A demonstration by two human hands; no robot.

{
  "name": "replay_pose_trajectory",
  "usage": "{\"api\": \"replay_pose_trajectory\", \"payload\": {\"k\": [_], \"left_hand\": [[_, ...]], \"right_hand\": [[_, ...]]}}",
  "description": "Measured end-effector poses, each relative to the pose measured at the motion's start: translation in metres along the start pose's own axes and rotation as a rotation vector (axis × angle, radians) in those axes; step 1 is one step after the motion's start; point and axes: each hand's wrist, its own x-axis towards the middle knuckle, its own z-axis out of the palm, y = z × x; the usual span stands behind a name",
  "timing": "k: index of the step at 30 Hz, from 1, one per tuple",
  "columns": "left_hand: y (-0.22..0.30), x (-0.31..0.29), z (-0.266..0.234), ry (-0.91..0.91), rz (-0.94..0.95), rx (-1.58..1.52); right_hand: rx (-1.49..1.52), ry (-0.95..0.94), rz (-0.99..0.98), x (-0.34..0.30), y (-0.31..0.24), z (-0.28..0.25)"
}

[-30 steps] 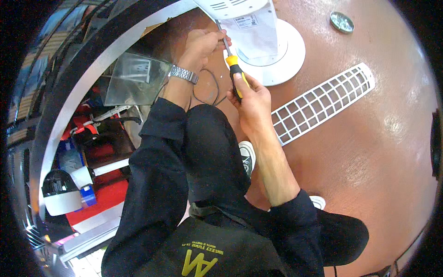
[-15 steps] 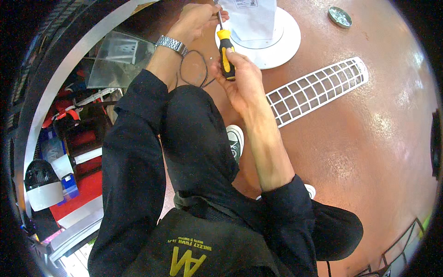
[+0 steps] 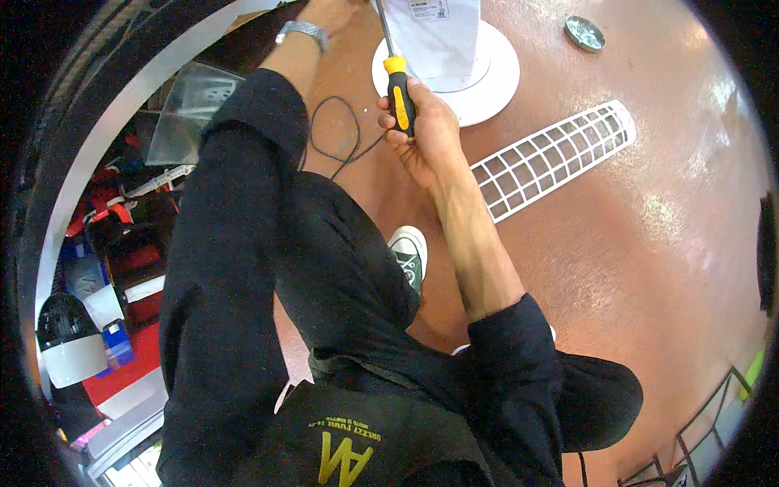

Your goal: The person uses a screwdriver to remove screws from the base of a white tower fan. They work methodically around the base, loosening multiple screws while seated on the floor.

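Note:
A yellow-and-black screwdriver [image 3: 400, 101] is gripped by the handle in my right hand [image 3: 430, 130]. Its metal shaft points away from me and runs past the top edge, so the tip is hidden. Just beyond stands a white appliance body [image 3: 438, 49] with a printed label, on a round white base [image 3: 499, 89]. My left hand [image 3: 331, 11] is at the top edge, left of the shaft, its fingers mostly cut off by the frame. A dark cord [image 3: 357, 130] loops over the floor between my forearms.
To the right a white curved grille [image 3: 552, 158] lies on the brown floor [image 3: 600, 268], with a small round dish [image 3: 584, 34] farther off. Shelves on the left hold a clear panel [image 3: 188, 114], red items and a white-and-black device [image 3: 73, 349]. A dark metal frame [image 3: 714, 414] is at lower right.
My left hand has moved away and left, mostly out of the frame. The right hand keeps the screwdriver, which now stands more upright in view. The whole view has shifted slightly.

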Motion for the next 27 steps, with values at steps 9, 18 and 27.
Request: {"api": "replay_pose_trajectory", "payload": {"k": [9, 18, 27], "left_hand": [[0.016, -0.043, 0.046, -0.024, -0.065, -0.403], [0.018, -0.048, 0.035, -0.046, -0.104, -0.375], [0.011, -0.049, 0.034, -0.051, -0.048, -0.397]], "right_hand": [[-0.371, 0.148, -0.223, 0.002, 0.021, 0.013], [0.058, 0.078, -0.126, -0.005, 0.017, 0.018], [-0.963, 0.344, -0.693, 0.013, 0.026, 0.009]]}}
